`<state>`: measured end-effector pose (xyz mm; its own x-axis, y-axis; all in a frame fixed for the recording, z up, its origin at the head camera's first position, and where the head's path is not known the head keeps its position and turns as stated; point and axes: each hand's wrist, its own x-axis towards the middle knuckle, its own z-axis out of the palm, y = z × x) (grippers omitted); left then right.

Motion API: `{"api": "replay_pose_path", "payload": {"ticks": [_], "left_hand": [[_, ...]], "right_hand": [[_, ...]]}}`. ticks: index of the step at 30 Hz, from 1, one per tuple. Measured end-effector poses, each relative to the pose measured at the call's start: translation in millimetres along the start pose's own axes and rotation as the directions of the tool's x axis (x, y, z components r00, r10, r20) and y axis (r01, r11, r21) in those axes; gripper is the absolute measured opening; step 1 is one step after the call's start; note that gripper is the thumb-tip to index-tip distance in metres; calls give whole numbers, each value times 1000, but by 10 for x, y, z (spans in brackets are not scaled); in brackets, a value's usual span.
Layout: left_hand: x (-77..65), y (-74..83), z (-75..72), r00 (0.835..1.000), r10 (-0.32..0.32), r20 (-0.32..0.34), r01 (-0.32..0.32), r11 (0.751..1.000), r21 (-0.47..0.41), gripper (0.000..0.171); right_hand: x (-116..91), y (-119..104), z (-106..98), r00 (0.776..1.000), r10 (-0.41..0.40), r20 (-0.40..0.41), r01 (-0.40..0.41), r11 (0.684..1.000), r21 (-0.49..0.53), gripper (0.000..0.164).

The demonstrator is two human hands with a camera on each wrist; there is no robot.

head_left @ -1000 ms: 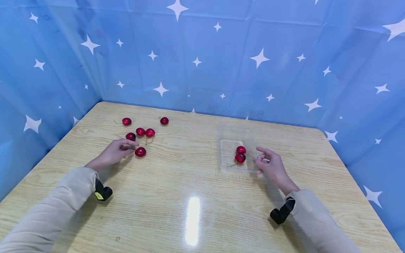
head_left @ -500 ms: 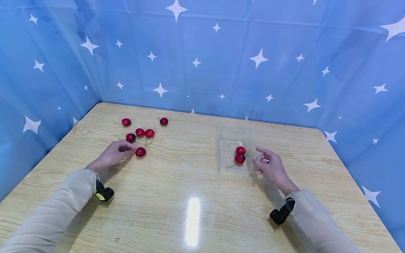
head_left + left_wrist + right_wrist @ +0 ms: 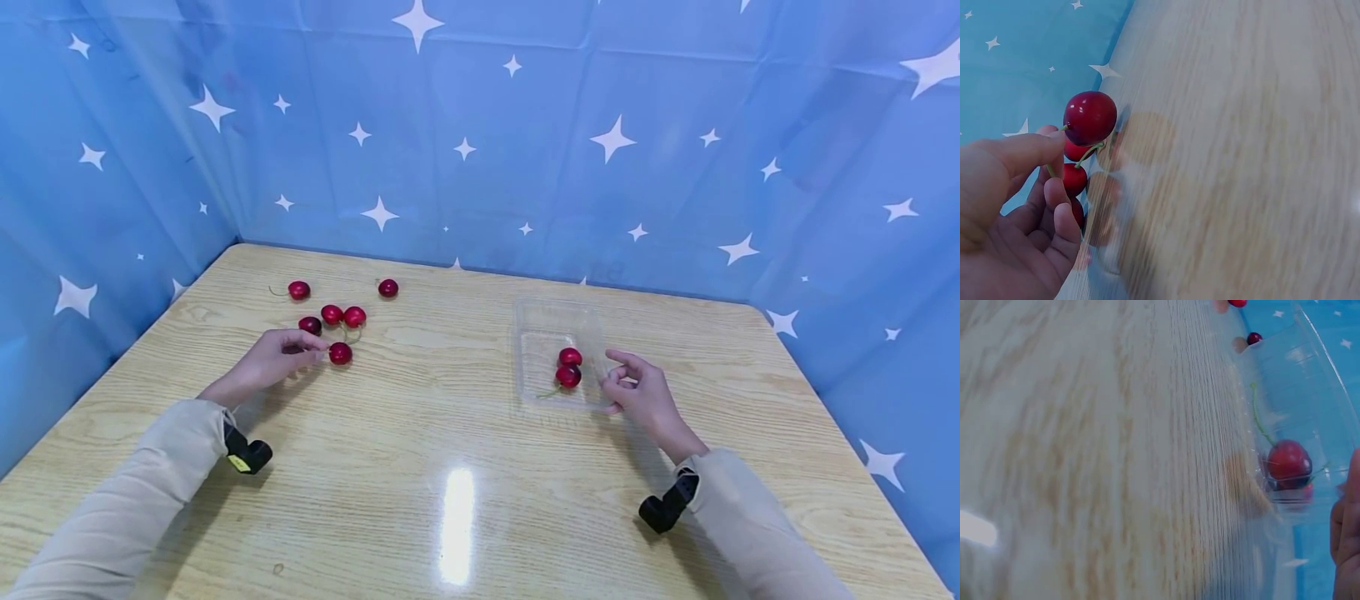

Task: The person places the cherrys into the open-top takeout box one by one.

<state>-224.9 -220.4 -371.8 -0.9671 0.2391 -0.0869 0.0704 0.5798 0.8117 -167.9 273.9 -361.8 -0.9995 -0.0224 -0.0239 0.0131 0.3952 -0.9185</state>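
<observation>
My left hand (image 3: pixel 272 363) pinches a dark red cherry (image 3: pixel 341 353) by its stem. In the left wrist view that cherry (image 3: pixel 1090 117) stands out just past the thumb, lifted above the table. Several more cherries (image 3: pixel 332 314) with stems lie close beyond this hand. Over on the right, my right hand (image 3: pixel 649 402) holds the side rim of a clear plastic box (image 3: pixel 538 360) with thumb and curled fingers. Inside the box two cherries (image 3: pixel 568 377) touch each other. Only a strip of the right hand shows in the right wrist view, so its fingertips are hidden there.
All this is on a pale wood-grain table (image 3: pixel 360 483) with a bright light reflection near the front. A blue curtain (image 3: pixel 480 192) with white stars closes off the back and both sides. Two cherries lie apart from the cluster, toward the back edge.
My left fingers have closed on the near cherry's stem, and that cherry has moved slightly up and to the right with them. The right hand and the box stay where they were.
</observation>
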Motion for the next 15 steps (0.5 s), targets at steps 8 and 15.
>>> {"api": "replay_pose_path", "payload": {"ticks": [8, 15], "left_hand": [[-10, 32, 6, 1000, 12, -11, -13, 999, -37, 31], [17, 101, 12, 997, 21, -73, -21, 1000, -6, 34]], "right_hand": [[-18, -25, 7, 1000, -4, 0, 4, 1000, 0, 52], [-14, 5, 2, 999, -36, -4, 36, 999, 20, 51]]}}
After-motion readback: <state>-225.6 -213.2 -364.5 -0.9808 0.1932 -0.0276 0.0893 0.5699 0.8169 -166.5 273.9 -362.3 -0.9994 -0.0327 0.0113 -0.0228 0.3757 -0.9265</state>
